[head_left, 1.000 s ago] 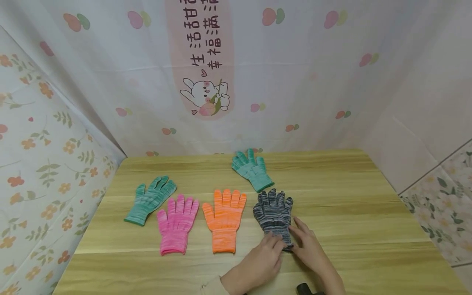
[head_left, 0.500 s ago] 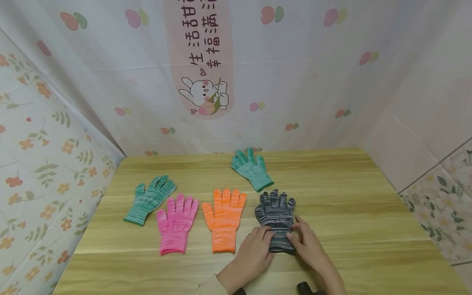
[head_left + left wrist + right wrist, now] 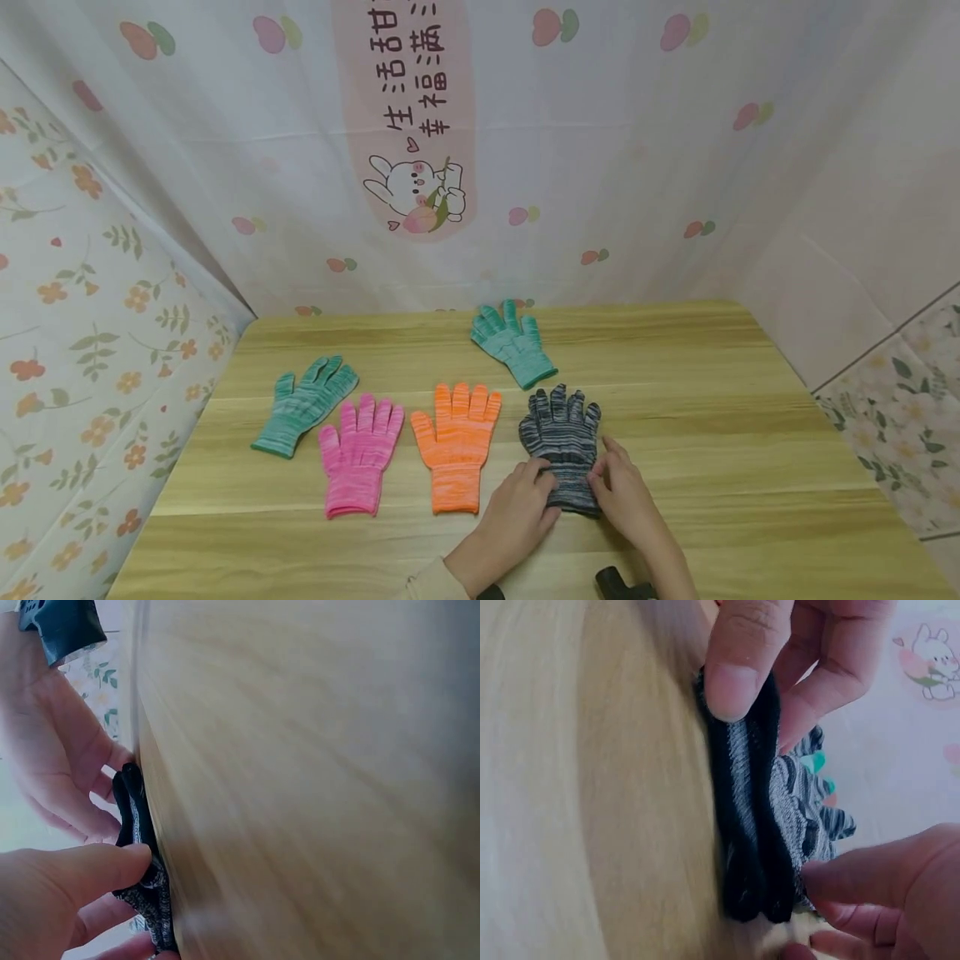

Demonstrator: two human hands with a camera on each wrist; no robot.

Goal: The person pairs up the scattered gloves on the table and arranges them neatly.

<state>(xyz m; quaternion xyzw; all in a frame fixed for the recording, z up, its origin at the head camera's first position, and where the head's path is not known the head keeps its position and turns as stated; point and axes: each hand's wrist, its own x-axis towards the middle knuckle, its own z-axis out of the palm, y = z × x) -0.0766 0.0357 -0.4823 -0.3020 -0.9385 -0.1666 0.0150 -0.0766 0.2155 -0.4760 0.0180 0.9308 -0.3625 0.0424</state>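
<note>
A grey-and-black striped knit glove [image 3: 564, 437] lies on the table, fingers pointing away from me, its dark cuff towards me. My left hand [image 3: 517, 507] holds the left side of its cuff, thumb at the near end and fingertips over the edge. At the opposite side, my right hand [image 3: 628, 496] pinches the cuff's edge between thumb and fingers. Seen end-on in the right wrist view, the cuff [image 3: 742, 802] shows two dark bands lying against each other. The left wrist view has the left thumb [image 3: 124, 864] pressed on the glove.
Left of the striped glove lie an orange glove [image 3: 456, 454], a pink glove [image 3: 362, 458] and a green glove [image 3: 303, 408]. Another green glove [image 3: 516, 346] lies behind, near the curtain [image 3: 637, 167]. The wooden table [image 3: 750, 467] extends to the right.
The striped glove has shifted slightly right and its cuff lies straighter. My left hand has moved from on top of the cuff to its left edge; the right hand now pinches the right edge.
</note>
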